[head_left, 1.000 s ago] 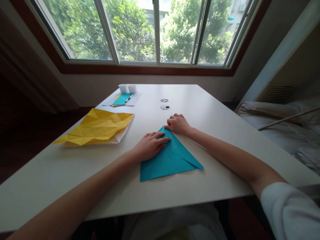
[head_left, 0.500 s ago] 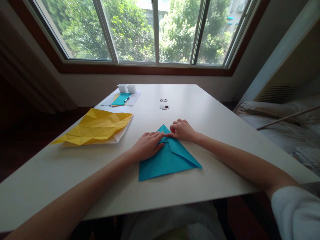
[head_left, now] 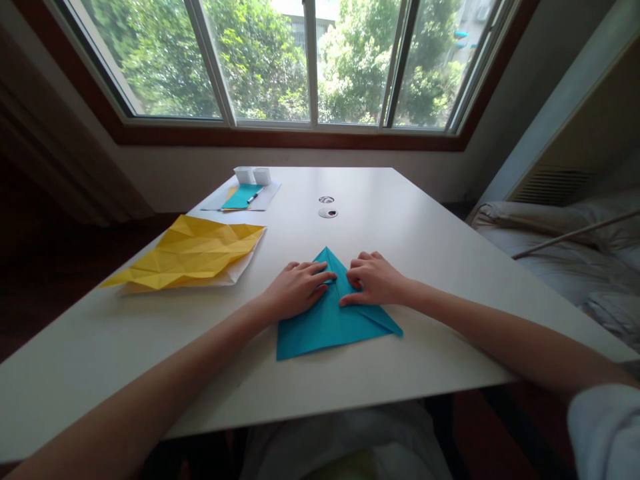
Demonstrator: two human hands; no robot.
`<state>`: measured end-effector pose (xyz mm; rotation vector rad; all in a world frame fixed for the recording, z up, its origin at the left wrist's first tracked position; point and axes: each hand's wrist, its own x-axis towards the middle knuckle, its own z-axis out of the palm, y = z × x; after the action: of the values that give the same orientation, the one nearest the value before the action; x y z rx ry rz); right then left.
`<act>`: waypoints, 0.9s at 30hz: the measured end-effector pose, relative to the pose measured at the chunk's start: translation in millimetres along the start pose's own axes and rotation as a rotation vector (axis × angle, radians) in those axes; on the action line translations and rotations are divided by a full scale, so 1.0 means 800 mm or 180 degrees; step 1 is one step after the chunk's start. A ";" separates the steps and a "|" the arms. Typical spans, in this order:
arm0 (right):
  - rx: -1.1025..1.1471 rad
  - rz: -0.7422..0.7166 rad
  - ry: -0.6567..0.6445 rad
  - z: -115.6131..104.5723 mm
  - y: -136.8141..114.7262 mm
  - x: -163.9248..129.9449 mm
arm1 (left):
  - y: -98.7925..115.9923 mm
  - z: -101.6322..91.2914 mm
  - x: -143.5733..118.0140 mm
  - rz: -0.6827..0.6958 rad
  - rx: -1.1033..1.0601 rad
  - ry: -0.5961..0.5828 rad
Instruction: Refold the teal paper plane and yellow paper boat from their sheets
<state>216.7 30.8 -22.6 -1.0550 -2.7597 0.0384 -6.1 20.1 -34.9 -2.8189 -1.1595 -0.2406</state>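
Window [head_left: 311, 67]: trees outside, bright light falling over the white table [head_left: 240, 380] before you.
Blue paper [head_left: 310, 341]: folded to a rough triangle on the table in front of you, under both your hands, one point away from you.
Left hand [head_left: 297, 290]: palm down over its left edge, fingers stretched out, holding it down rather than gripping.
Right hand [head_left: 376, 279]: thumb on the folded flap and standing apart from the curled fingers; nothing shows clamped between them.
Crease: you appear to be flattening a fold; your next move likely calls for steady thumb pressure along it while the left hand pins the sheet.
Yellow paper [head_left: 193, 257]: creased, lying to your left, apart from the blue one.
Hidden: your hands cover the left edge and part of the flap; your right sleeve [head_left: 605, 433] is cut off; the fine crease lines are hard to make out.
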 end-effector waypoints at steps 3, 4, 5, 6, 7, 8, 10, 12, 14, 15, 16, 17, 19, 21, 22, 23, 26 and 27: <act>0.0112 0.0036 -0.0024 0.002 0.000 -0.008 | 0.000 0.001 0.000 -0.0015 0.0002 -0.0007; 0.0124 0.0069 -0.0044 0.002 0.001 -0.010 | 0.000 0.001 0.000 -0.0020 0.0005 -0.0013; 0.0126 0.0110 -0.0076 0.003 0.003 -0.012 | 0.000 0.001 0.000 -0.0024 0.0008 -0.0021; 0.0122 0.0151 -0.0116 0.003 0.004 -0.014 | 0.000 0.001 0.000 -0.0027 0.0009 -0.0027; 0.0120 0.0185 -0.0157 0.002 0.006 -0.015 | 0.000 0.001 -0.001 -0.0028 0.0006 -0.0032; 0.0125 0.0206 -0.0198 0.002 0.008 -0.017 | 0.000 0.001 -0.001 -0.0026 0.0000 -0.0035; 0.0186 0.0184 -0.0296 0.000 0.011 -0.022 | 0.000 0.000 -0.001 -0.0019 -0.0019 -0.0043; 0.0281 0.0119 -0.0402 -0.003 0.014 -0.029 | 0.000 -0.001 -0.001 -0.0021 -0.0040 -0.0050; 0.0366 0.0081 -0.0489 -0.005 0.016 -0.038 | 0.000 -0.001 -0.001 -0.0032 -0.0056 -0.0047; 0.0395 0.0077 -0.0516 -0.005 0.017 -0.043 | 0.000 -0.001 -0.001 -0.0037 -0.0059 -0.0041; 0.0419 0.0082 -0.0531 -0.006 0.017 -0.048 | 0.000 -0.001 -0.001 -0.0039 -0.0061 -0.0035; 0.0441 0.0089 -0.0542 -0.007 0.017 -0.054 | 0.000 -0.001 -0.001 -0.0038 -0.0063 -0.0031; 0.0481 0.0100 -0.0563 -0.008 0.016 -0.063 | 0.000 -0.001 -0.001 -0.0029 -0.0067 -0.0026; 0.0526 0.0104 -0.0588 -0.011 0.015 -0.071 | 0.000 -0.001 -0.002 -0.0024 -0.0074 -0.0019; 0.0551 0.0101 -0.0610 -0.012 0.014 -0.074 | 0.000 0.000 -0.002 -0.0028 -0.0076 -0.0011; 0.0579 0.0094 -0.0641 -0.014 0.015 -0.075 | 0.000 0.000 -0.002 -0.0035 -0.0079 -0.0004; 0.0736 0.0095 -0.0800 -0.022 0.018 -0.075 | 0.001 0.002 -0.002 -0.0049 -0.0085 0.0002; 0.0821 0.0114 -0.0869 -0.026 0.020 -0.073 | 0.001 0.002 -0.001 -0.0050 -0.0076 -0.0003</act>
<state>273.7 3.4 -13.3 -1.0985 -2.8646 0.5673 -6.3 19.1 -36.7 -2.8317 -1.1874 -0.2558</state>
